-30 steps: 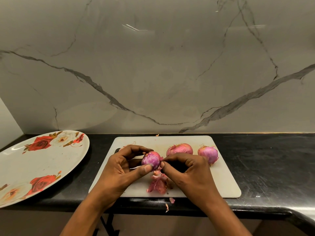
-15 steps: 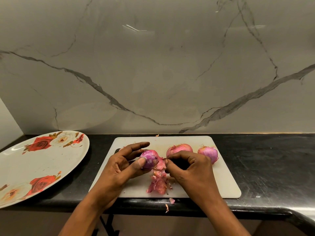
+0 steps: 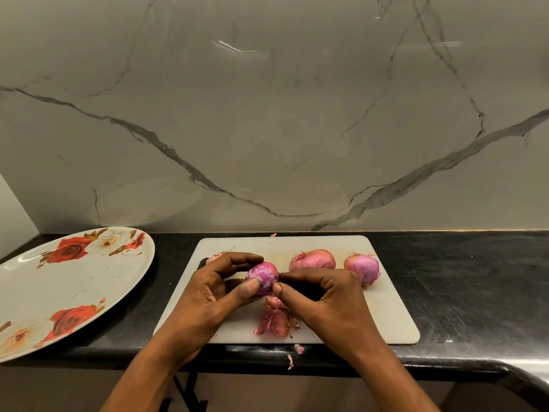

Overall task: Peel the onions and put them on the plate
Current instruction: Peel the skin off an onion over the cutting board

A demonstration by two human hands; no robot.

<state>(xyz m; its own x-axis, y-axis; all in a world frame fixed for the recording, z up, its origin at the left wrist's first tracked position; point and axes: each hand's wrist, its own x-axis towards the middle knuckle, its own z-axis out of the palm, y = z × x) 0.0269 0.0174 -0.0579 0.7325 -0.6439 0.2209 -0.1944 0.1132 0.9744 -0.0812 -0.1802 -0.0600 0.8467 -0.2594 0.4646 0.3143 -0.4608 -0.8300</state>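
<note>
half-peeled onion (image 3: 263, 278) held just over the middle of the cutting board (image 3: 386, 316)
left hand (image 3: 214, 295) grips it between curled fingers and thumb; right hand (image 3: 329, 298) pinches its right side with thumb and forefinger. loose skins (image 3: 274, 321) lie by the board's near edge, 2 unpeeled onions (image 3: 313, 259) toward its far right corner, the rose plate (image 3: 74, 289) at the counter's (image 3: 475, 278) left end
</note>
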